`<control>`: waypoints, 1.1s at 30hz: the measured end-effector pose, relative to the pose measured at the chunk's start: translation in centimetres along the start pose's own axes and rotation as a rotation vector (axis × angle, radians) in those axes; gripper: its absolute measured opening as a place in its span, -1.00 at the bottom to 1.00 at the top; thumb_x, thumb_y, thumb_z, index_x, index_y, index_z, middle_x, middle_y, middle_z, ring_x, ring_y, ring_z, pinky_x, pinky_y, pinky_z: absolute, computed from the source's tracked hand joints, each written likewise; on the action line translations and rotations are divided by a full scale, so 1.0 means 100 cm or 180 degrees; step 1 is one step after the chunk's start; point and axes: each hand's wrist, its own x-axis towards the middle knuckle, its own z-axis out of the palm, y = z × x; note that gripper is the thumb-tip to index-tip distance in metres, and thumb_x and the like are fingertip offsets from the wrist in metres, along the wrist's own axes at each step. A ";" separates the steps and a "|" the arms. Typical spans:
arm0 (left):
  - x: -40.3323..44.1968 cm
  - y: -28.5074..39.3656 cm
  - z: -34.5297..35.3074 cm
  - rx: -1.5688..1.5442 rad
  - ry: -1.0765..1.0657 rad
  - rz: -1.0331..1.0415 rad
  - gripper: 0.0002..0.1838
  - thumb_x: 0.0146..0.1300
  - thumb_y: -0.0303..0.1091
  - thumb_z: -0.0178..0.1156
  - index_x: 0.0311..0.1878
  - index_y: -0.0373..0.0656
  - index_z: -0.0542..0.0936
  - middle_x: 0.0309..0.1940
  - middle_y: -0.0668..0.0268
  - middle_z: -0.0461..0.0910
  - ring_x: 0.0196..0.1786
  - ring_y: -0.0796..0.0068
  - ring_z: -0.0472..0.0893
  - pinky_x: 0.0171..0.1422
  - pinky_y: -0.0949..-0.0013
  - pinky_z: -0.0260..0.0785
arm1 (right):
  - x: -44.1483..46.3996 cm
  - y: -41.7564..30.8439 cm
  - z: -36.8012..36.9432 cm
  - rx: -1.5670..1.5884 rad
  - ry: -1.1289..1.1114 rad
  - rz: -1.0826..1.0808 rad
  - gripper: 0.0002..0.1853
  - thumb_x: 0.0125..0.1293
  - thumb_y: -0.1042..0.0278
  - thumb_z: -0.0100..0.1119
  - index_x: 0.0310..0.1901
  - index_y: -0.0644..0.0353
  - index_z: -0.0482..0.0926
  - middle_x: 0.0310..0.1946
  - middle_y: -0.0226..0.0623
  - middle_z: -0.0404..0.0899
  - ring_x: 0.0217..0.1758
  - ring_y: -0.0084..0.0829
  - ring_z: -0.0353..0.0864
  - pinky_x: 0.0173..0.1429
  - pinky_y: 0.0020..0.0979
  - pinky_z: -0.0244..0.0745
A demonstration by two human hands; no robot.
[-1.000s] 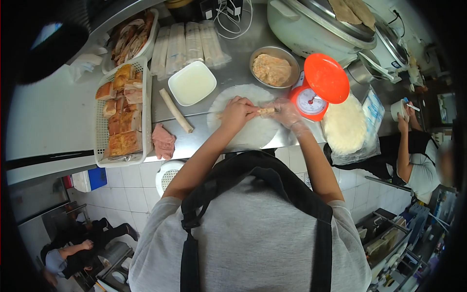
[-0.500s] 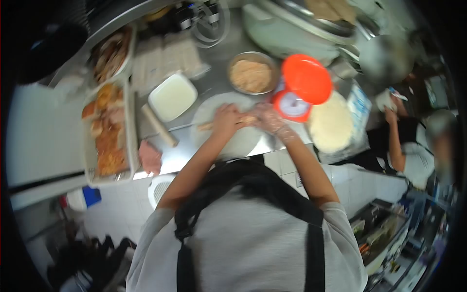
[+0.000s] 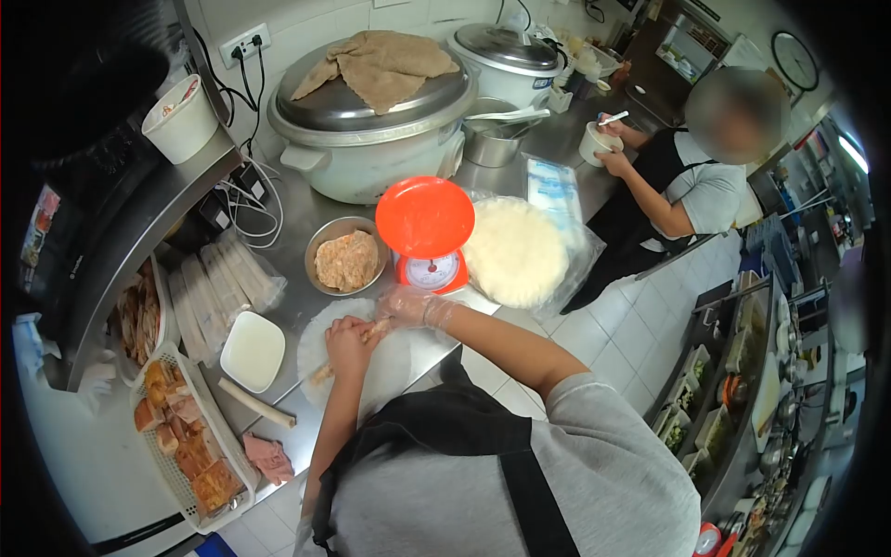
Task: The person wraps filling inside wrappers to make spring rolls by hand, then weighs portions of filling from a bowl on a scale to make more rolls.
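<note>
A round white wrapper sheet (image 3: 397,364) lies on the steel counter in front of me, with a strip of pinkish meat filling (image 3: 321,374) across it. My left hand (image 3: 351,345) is bare, its fingers curled over the middle of the strip. At the far end, my right hand (image 3: 406,306), in a clear plastic glove, closes around the filling. Just beyond the sheet stands a metal bowl (image 3: 311,269) of ground meat mixture (image 3: 347,261). Beside it is a red kitchen scale (image 3: 432,269) with an orange-red pan.
A stack of round white wrappers (image 3: 515,252) lies right of the scale. On the left are a white dish (image 3: 252,351), a rolling pin (image 3: 257,403), a pink cloth (image 3: 268,458) and a basket (image 3: 237,506) of browned food. Behind stands a large cooker (image 3: 371,167). A co-worker (image 3: 659,181) holds a white tub.
My view has swung to the right and up, bringing the cookers and co-worker further into sight. Both hands stay on the filling strip over the wrapper.
</note>
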 end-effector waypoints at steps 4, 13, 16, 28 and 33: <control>-0.007 -0.006 -0.003 0.0140 0.0061 0.0069 -0.73 -0.08 -0.16 0.53 -0.27 0.01 0.81 -0.29 0.43 0.62 -0.08 0.35 0.54 0.06 0.21 0.29 | -0.004 -0.026 -0.014 -0.0247 -0.0114 0.0402 -0.59 0.04 0.06 0.45 -0.12 0.09 0.68 -0.22 -0.16 0.66 -0.07 -0.05 0.64 0.07 -0.12 0.52; -0.017 -0.020 -0.011 0.0149 0.0179 0.0204 -0.71 -0.10 -0.16 0.53 -0.24 0.05 0.82 -0.28 0.46 0.61 -0.08 0.37 0.53 0.07 0.22 0.27 | 0.015 -0.026 0.016 -0.0042 -0.0216 0.0444 -0.57 0.03 -0.03 0.44 -0.08 -0.01 0.75 -0.15 -0.09 0.66 0.04 -0.03 0.63 0.13 -0.08 0.53; -0.022 -0.021 -0.018 0.0121 0.0137 0.0200 -0.68 -0.09 -0.14 0.53 -0.20 0.07 0.82 -0.27 0.46 0.61 -0.08 0.37 0.52 0.07 0.23 0.27 | 0.011 -0.016 0.026 0.0400 0.0119 0.0296 -0.65 0.05 0.04 0.44 -0.13 -0.04 0.77 -0.14 -0.13 0.67 0.06 -0.08 0.62 0.14 -0.10 0.52; -0.033 -0.034 -0.034 0.0194 0.0132 0.0169 -0.66 -0.10 -0.14 0.53 -0.18 0.08 0.82 -0.26 0.44 0.60 -0.06 0.33 0.52 0.11 0.20 0.28 | 0.006 -0.027 0.013 -0.0491 0.0250 -0.0181 -0.52 -0.03 0.00 0.48 -0.04 -0.01 0.74 -0.08 -0.25 0.68 0.11 -0.16 0.58 0.25 -0.17 0.44; -0.036 -0.042 -0.042 0.0179 0.0068 0.0236 -0.67 -0.11 -0.16 0.53 -0.20 0.02 0.82 -0.21 0.42 0.62 -0.03 0.32 0.53 0.12 0.18 0.26 | 0.028 -0.053 0.026 -0.0324 0.0050 -0.0180 -0.54 0.00 -0.01 0.46 -0.09 0.05 0.73 -0.17 -0.21 0.66 0.07 -0.11 0.57 0.23 -0.15 0.43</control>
